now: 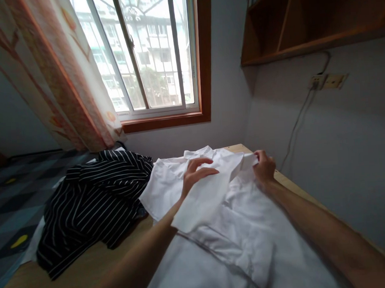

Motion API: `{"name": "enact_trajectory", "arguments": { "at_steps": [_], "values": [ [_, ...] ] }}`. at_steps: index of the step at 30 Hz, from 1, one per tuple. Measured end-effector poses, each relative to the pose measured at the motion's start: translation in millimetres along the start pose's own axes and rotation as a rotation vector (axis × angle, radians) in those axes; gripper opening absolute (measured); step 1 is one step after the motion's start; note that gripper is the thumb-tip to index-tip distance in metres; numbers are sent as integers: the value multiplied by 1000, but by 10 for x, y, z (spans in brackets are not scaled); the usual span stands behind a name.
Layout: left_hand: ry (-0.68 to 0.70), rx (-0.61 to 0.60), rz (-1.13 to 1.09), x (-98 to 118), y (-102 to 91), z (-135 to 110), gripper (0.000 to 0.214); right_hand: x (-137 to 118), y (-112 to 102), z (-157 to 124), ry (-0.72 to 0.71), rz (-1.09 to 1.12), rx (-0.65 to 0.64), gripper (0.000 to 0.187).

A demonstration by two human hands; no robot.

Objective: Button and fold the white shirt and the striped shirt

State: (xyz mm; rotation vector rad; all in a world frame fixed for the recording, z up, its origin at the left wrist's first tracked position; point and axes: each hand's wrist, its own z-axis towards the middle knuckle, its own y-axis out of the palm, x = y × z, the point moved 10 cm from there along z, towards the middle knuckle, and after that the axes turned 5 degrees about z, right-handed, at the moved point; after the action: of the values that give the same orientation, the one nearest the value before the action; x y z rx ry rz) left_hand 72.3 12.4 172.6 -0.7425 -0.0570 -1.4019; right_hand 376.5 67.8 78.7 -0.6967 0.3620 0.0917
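Observation:
A white shirt (247, 210) lies spread over a light wooden table, its collar at the far end and one sleeve (202, 199) laid across its front. My left hand (196, 174) is over the upper part of the shirt, thumb and fingers apart, with the sleeve's cloth just beside it. On the right, my right hand (264, 166) pinches the shirt's white cloth near the shoulder, its fingers closed on the edge. Wrinkles run through the middle of the shirt.
A black striped shirt (98, 196) lies crumpled at the left, partly on the wooden table (73, 270). Beyond it is a checked bed cover (9, 213). A curtain (53, 74) hangs by the window (142, 56). At right are a wall shelf (281, 49) and a plugged-in cable (296, 125).

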Motion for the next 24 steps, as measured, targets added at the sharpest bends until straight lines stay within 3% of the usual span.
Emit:
{"name": "enact_trajectory", "arguments": {
  "at_steps": [2, 3, 6, 8, 9, 11, 13, 15, 18, 20, 22, 24],
  "values": [
    [138, 18, 169, 169, 45, -92, 16, 201, -116, 112, 95, 2, 120, 25],
    [200, -37, 220, 219, 139, -186, 17, 239, -101, 136, 49, -4, 94, 25],
    [305, -391, 271, 224, 541, -618, 28, 321, 85, 4, -199, -73, -164, 21],
    [272, -593, 266, 159, 698, -896, 39, 455, 166, -175, -283, -128, -314, 22],
    [226, -637, 264, 126, 713, -974, 44, 521, 173, -246, -296, -147, -361, 23],
    [76, -578, 280, 67, 617, -968, 47, 556, 133, -330, -321, -164, -399, 28],
    [-89, -418, 334, 63, 444, -862, 41, 420, 42, -356, -385, -162, -372, 37],
    [-171, -382, 417, 173, 426, -813, 31, 137, -31, -394, -514, -153, -339, 45],
    [-182, -678, 534, 372, 794, -998, 61, -288, 21, -534, -728, -156, -396, 47],
    [-208, -865, 584, 419, 1019, -1233, 72, -403, 122, -601, -773, -183, -461, 45],
    [-225, -933, 629, 425, 1137, -1402, 63, -382, 214, -610, -735, -209, -502, 43],
    [-199, -960, 653, 429, 1208, -1493, 40, -305, 282, -616, -689, -220, -536, 45]
  ]
}}
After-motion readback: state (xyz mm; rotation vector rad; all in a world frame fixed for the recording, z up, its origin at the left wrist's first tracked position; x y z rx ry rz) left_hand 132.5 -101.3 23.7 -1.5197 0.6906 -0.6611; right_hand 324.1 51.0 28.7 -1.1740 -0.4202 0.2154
